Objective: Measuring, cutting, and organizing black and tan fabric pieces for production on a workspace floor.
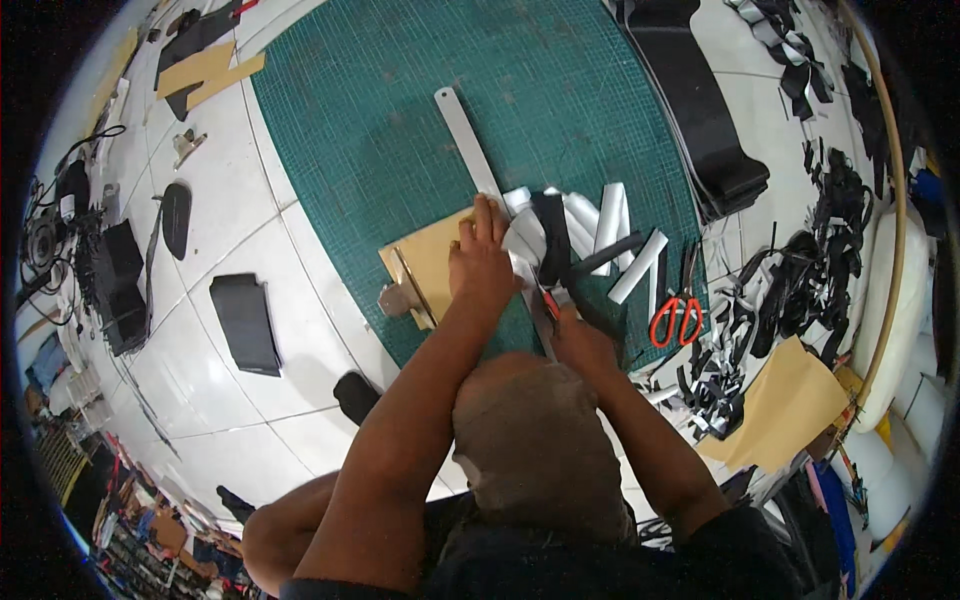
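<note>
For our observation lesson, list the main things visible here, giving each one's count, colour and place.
cutting mat: one, green, on floor
tiled floor: one, white, around mat
ruler: one, silver, on mat
tan board: one, tan, beside ruler
metal clips: two, silver, one on tan board, one on floor
scissors: one pair, orange-red handles, mat's right side
rolled pieces: several, white, right of ruler
sheet stack: one, black, mat's right edge
folded piece: one, black, floor left
scraps: many, mostly black, floor right
red tool: one, red, in right hand
left hand: one, brown, on tan board and ruler
right hand: one, brown, near ruler
</note>
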### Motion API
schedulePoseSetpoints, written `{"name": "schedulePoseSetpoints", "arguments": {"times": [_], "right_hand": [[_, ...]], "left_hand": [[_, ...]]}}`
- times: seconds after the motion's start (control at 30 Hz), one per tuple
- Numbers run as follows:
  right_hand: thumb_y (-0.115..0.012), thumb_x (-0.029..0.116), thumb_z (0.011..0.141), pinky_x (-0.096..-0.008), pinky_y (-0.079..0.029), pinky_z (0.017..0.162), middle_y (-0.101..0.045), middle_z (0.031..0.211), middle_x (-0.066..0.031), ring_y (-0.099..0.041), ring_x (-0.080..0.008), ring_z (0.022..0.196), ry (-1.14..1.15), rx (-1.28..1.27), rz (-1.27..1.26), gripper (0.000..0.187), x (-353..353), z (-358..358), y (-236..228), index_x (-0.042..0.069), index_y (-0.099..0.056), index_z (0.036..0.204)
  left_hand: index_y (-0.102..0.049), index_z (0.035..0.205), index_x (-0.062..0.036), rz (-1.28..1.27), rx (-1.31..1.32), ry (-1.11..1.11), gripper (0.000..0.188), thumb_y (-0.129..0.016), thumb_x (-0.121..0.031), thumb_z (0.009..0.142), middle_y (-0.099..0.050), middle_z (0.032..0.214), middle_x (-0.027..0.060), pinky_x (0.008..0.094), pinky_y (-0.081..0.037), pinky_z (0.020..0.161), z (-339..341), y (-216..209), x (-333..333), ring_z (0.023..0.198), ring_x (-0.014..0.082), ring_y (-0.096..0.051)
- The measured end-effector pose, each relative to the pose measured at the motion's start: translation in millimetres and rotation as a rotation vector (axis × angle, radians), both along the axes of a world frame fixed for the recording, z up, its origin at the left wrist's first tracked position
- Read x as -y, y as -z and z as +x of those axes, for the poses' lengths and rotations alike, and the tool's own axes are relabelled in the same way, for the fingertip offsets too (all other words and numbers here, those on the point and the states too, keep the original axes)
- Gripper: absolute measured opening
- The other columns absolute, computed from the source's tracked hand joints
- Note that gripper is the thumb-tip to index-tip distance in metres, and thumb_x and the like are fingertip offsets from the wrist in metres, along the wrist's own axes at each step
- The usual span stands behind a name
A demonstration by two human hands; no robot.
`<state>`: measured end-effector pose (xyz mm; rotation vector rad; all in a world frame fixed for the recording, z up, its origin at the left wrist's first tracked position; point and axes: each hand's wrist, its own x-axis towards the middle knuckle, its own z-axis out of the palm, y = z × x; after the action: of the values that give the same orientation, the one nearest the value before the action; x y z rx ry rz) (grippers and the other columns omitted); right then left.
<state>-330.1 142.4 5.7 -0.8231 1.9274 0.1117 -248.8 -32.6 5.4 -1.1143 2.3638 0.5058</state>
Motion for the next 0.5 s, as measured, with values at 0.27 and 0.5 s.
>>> {"name": "schedulePoseSetpoints", "arguments": {"times": [0.27, 0.5], "right_hand": [[-0.043, 0.022, 0.095, -0.0551, -0.049, 0.073, -0.065, 0.09, -0.028, -0.065, -0.0465, 0.084, -0.003, 0.022, -0.007, 0.022, -30.6, 1.3, -34.0, 0.002, -0.044, 0.104], [-0.05, 0.024, 0.1, -0.0343, -0.048, 0.063, -0.064, 0.09, -0.0087, -0.064, -0.0201, 0.077, 0.44, 0.259, -0.653, 0.031, 4.5, -2.3, 1.5, 0.006, -0.046, 0.124]], "left_hand": [[-0.015, 0.15, -0.0011, 0.046, 0.027, -0.017, 0.125, -0.085, -0.049, 0.06, -0.014, 0.157, 0.0126, 0.0383, -0.048, 0.099, 6.0, -0.9, 2.3, 0.132, 0.0268, -0.039], [-0.015, 0.15, -0.0012, 0.006, 0.017, -0.01, 0.126, -0.084, -0.052, 0.058, -0.016, 0.157, 0.0122, 0.037, -0.048, 0.099, 5.3, 1.4, 0.9, 0.132, 0.0267, -0.038]]}}
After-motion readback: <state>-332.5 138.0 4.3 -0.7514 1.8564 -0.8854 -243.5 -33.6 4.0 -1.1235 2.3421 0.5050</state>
